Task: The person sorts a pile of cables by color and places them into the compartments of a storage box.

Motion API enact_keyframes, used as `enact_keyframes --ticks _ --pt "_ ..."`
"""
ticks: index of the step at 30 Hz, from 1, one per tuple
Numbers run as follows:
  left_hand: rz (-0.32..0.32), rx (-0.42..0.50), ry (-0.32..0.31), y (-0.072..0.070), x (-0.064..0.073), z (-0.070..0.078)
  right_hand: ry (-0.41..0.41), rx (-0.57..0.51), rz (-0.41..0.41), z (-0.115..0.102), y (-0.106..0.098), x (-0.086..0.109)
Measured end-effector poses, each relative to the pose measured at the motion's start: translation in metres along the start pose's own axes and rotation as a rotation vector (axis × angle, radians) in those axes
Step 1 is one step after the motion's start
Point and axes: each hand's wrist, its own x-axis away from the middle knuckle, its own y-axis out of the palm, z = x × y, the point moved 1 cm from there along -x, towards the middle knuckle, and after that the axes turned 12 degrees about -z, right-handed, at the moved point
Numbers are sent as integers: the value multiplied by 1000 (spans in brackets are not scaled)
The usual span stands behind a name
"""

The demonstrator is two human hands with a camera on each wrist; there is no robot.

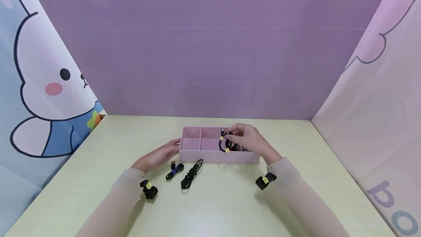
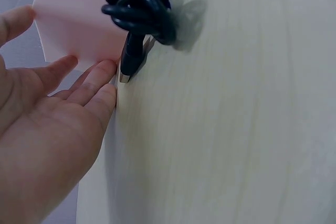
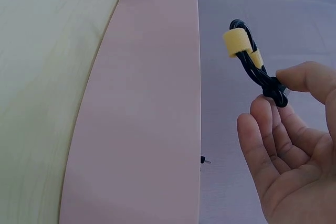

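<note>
Pinching the black cable (image 3: 254,71), the right hand (image 1: 250,139) holds it lengthwise aslant, yellow-strapped end pointing away from the palm; the outstretched left hand (image 1: 163,153) touches the pink box (image 1: 218,157).

Your right hand (image 1: 247,138) pinches a yellow-banded black cable (image 3: 254,73) above the divided pink box (image 1: 219,157). Your left hand (image 1: 163,153) touches its end wall.

At our left hand (image 1: 164,152) we see a box (image 1: 218,157) of smooth, matt plastic; under both hands, a smooth, wood-grained table (image 1: 223,200). In our right hand (image 3: 299,150), the cable (image 3: 254,74) looks like faintly glossy plastic, its yellow tie (image 3: 236,42) like rough cloth.
</note>
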Motion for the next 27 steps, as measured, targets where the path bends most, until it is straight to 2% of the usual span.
enact_keyframes --ticks 27 --pt "-3 0 8 0 0 -1 2 -18 67 9 -3 -5"
